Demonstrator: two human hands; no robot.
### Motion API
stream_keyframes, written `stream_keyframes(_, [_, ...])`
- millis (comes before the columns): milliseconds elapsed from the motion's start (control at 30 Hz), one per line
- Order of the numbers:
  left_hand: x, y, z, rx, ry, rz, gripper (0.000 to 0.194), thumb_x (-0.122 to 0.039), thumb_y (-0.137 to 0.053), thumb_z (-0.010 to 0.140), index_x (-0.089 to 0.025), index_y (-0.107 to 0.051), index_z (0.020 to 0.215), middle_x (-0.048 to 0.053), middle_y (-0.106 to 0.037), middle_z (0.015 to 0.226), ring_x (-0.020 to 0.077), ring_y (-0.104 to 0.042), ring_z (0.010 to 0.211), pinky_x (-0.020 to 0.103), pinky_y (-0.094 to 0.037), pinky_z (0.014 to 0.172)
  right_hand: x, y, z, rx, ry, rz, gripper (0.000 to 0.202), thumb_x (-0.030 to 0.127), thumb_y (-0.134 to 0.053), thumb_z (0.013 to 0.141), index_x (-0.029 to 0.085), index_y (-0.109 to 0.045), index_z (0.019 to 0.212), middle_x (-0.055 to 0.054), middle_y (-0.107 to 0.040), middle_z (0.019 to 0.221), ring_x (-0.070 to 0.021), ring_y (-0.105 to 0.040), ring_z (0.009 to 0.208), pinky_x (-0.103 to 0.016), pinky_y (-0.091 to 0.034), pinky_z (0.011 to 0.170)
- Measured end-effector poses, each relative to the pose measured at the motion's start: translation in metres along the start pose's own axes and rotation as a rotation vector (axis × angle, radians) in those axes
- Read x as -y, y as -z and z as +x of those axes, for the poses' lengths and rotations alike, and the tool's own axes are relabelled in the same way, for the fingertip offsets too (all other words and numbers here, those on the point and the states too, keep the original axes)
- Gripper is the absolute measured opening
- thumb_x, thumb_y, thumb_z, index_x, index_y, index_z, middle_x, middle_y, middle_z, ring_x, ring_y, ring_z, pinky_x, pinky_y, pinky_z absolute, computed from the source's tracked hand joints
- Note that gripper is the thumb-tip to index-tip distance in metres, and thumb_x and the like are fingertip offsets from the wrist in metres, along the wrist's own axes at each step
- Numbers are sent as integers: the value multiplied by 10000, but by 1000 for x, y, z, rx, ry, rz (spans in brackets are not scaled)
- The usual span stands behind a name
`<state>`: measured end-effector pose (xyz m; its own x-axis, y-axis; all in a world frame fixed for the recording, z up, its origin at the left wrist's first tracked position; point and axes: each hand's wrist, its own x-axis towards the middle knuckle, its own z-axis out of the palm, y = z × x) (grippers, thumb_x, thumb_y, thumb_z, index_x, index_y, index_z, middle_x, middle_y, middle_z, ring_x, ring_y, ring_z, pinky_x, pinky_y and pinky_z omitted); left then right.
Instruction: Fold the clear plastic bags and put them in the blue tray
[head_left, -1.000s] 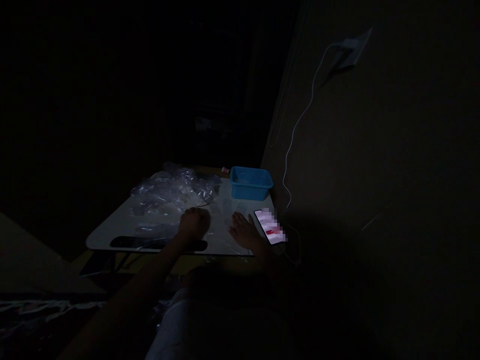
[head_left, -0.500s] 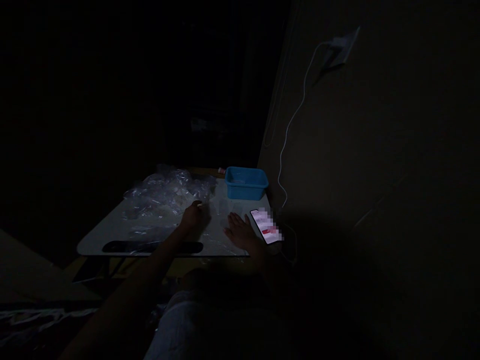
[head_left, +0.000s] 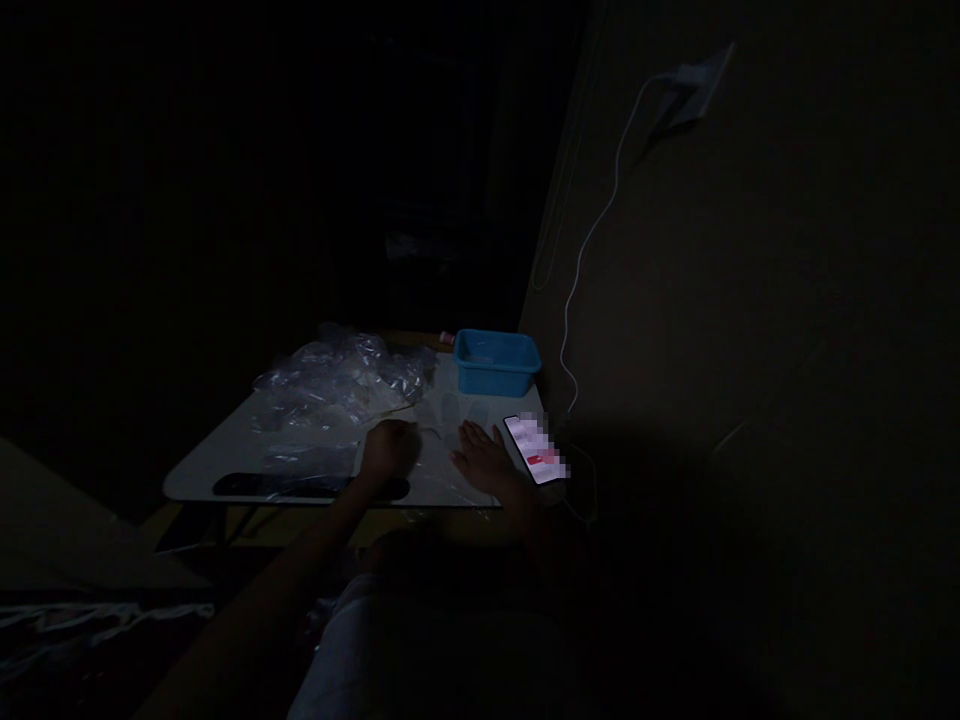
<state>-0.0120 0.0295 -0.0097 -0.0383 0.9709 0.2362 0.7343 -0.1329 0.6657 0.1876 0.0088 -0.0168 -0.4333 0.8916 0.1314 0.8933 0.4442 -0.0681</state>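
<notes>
Left hand [head_left: 384, 450]: one, over the near middle of the table, fingers curled inward. A thin line shows just beyond the fingertips. From my end it is too dark to tell whether the fingers close fully or grip anything.

Right hand [head_left: 484, 458]: one, open, palm down, fingers spread and pointing away from the wearer. I see it low over the tabletop, apparently resting there, just left of the phone; I make out nothing in its grasp.

Clear plastic [head_left: 450, 482]: thin, faintly shining, on the table between and in front of the two hands; its outline is hard for me to trace.

Plastic pile [head_left: 345, 370]: crumpled, see-through, at the far left of the tabletop, beyond the left hand.

Flat plastic piece [head_left: 311, 462]: one, left of the left hand, near the front edge.

Table [head_left: 217, 445]: white top, rounded corner, with a long black slot [head_left: 255, 486] along the near edge.

Basket [head_left: 495, 380]: one, blue, upright at the far right corner.

Small pink and white item [head_left: 447, 338]: one, just left of the basket.

Phone [head_left: 529, 434]: one, screen lit, partly pixelated, at the right edge.

White cord [head_left: 616, 180]: one, hanging from a wall socket [head_left: 711, 85] toward the phone.
</notes>
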Motion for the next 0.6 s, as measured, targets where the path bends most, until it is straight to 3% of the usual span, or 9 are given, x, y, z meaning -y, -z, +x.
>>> stream_keyframes(167, [-3,-1,2,-15,-57,52,349,-341,-385,754,-134,-650,849,106,-669,909,227,-604,854,308,-447,747,-1,-1,-1,-37,6,-10,542,442,-184,884,140,-273,1325,-85,-250,1392,-181,-172,1290,-454,-77,1037])
stream_keyframes(400, [3,-13,-10,39,-245,58,484,-286,-425,716,-135,-468,1174,90,-544,1184,207,-532,1035,312,-437,856,-1,-3,1,-20,-2,1,552,449,-180,880,143,-259,1332,-78,-236,1397,-184,-159,1293,-468,-79,1033])
stream_keyframes(500, [6,-12,-14,74,-340,53,557,-240,-404,711,-107,-371,1250,102,-466,1264,201,-465,1122,311,-398,921,-1,-3,1,-17,-7,10,556,448,-189,878,137,-253,1334,-78,-233,1398,-180,-158,1293,-466,-74,1034])
stream_keyframes(600, [10,-12,-14,21,-333,106,568,-236,-411,707,-103,-360,1257,114,-427,1296,222,-410,1172,336,-387,937,-1,-2,1,-14,-8,10,551,447,-191,878,141,-261,1331,-78,-236,1397,-178,-161,1292,-456,-74,1036])
